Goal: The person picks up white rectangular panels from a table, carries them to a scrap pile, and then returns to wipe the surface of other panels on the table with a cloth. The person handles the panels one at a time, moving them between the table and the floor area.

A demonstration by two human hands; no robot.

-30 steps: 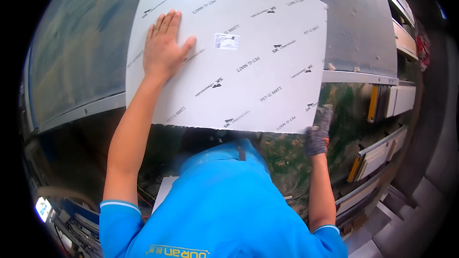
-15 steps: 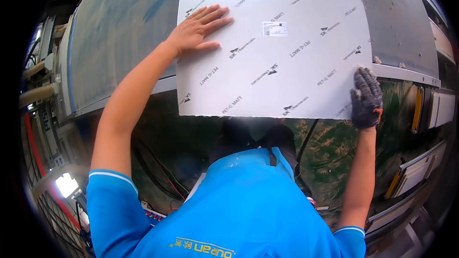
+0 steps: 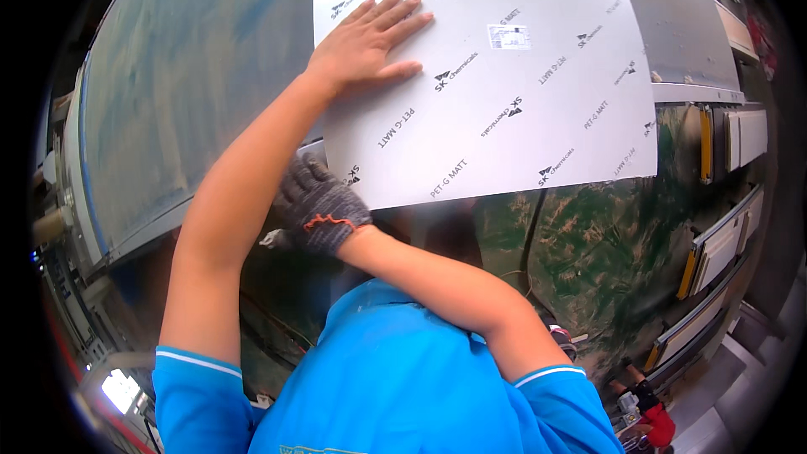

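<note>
A large white panel (image 3: pixel 504 151) with dark print and a small label (image 3: pixel 509 37) lies on the grey table, its near edge overhanging. My bare left hand (image 3: pixel 374 42) is flat on the panel's left part, fingers spread and thumb out. My right hand (image 3: pixel 324 206), in a dark grey knit glove with an orange cuff thread, crosses under my left forearm to the panel's near left corner. Its gloved fingers are apart along the left edge, partly hidden by the forearm, with nothing visibly held. A whitish frayed bit (image 3: pixel 273 239) shows beside the glove.
The grey tabletop (image 3: pixel 193 101) extends left of the panel, with a metal front edge (image 3: pixel 155 231). The green floor (image 3: pixel 588 269) below is scattered with dust and shavings. Stacked boards (image 3: pixel 744 139) stand along the right. A person in red (image 3: pixel 658 424) is at the lower right.
My right hand has left the panel's right edge and crossed to its near left corner. The left hand stays flat on the panel. The panel looks slightly turned, and the view has shifted.
</note>
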